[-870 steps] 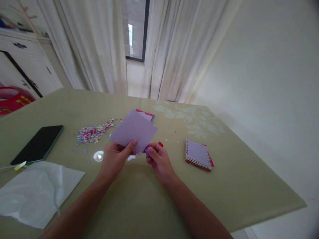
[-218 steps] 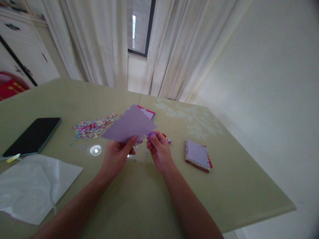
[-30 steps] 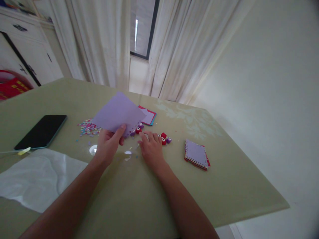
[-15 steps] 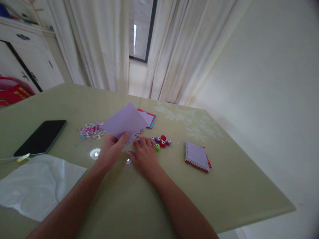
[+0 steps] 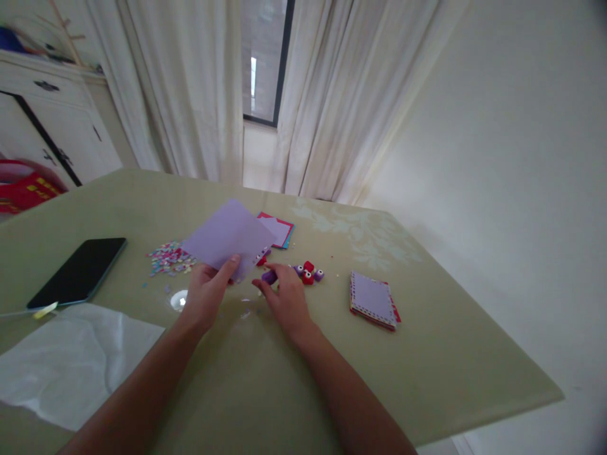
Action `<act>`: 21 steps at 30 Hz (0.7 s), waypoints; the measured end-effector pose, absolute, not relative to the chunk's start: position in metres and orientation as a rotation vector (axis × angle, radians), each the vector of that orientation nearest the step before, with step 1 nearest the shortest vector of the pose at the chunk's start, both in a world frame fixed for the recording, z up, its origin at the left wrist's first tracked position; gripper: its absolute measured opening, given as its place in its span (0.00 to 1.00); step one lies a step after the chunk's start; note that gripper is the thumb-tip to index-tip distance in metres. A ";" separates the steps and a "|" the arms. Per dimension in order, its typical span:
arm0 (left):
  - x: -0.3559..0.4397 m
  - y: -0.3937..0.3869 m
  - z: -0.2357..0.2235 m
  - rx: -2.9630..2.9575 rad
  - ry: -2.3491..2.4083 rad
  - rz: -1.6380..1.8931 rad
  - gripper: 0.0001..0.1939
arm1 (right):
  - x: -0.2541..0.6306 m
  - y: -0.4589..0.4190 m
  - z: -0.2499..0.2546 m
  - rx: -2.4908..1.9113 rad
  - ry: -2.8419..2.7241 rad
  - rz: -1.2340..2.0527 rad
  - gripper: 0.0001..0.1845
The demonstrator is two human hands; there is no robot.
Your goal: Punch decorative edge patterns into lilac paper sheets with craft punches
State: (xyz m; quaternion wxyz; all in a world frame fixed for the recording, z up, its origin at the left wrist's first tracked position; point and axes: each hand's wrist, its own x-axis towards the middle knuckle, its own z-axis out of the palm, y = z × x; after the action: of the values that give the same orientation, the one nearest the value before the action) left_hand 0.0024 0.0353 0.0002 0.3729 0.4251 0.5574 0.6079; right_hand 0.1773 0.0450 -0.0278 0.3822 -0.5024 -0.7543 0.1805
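Note:
A sheet of purple paper (image 5: pixel 230 234) is pinched in my left hand (image 5: pixel 208 294), thumb on top, raised at a tilt over the table. Its right edge shows a few small punched holes. My right hand (image 5: pixel 288 297) has its thumb and fingers around a small purple craft punch (image 5: pixel 269 277), just right of the paper's lower corner. Beyond the fingers sit several more small punches, among them a red punch (image 5: pixel 308 277) and a purple punch (image 5: pixel 319 274). Another red punch (image 5: pixel 261 260) shows partly behind the paper's right edge.
Colourful paper confetti (image 5: pixel 171 259) is heaped at the left, near a black-screened tablet (image 5: pixel 78 272) and a white plastic sheet (image 5: pixel 80 360). A stack of punched-edge cards (image 5: pixel 372 298) lies to the right. Coloured paper squares (image 5: pixel 277 230) lie behind my hands.
My right hand has drawn back from the cluster of punches, now with a purple punch between its fingers. My left hand and the paper have shifted slightly left in view.

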 end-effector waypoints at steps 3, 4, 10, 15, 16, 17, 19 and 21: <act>0.004 0.031 0.005 1.151 1.438 1.503 0.21 | 0.178 0.049 -0.026 -1.235 -1.525 0.836 0.21; 0.005 0.030 0.007 1.165 1.447 1.480 0.22 | 0.179 0.050 -0.025 -1.196 -1.399 0.995 0.24; 0.006 0.032 0.001 1.271 1.430 1.447 0.23 | 0.188 0.055 -0.013 -0.855 -0.781 1.545 0.30; 0.004 0.033 -0.008 1.369 1.440 1.373 0.22 | 0.193 0.057 -0.010 -0.804 -0.730 1.514 0.28; 0.004 0.033 -0.009 1.374 1.434 1.364 0.21 | 0.194 0.058 -0.010 -0.812 -0.742 1.494 0.28; 0.004 0.032 -0.010 1.379 1.426 1.356 0.21 | 0.193 0.058 -0.011 -0.818 -0.753 1.478 0.28; 0.004 0.032 -0.011 1.390 1.422 1.340 0.20 | 0.193 0.059 -0.012 -0.812 -0.768 1.461 0.29; 0.005 0.031 -0.011 1.397 1.422 1.331 0.19 | 0.192 0.059 -0.012 -0.793 -0.774 1.463 0.29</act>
State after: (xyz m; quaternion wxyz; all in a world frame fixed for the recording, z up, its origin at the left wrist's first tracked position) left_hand 0.0049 0.0313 -0.0110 0.3637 0.5430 0.5525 0.5173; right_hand 0.1917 0.0589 -0.0121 0.6076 -0.3433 -0.3348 0.6332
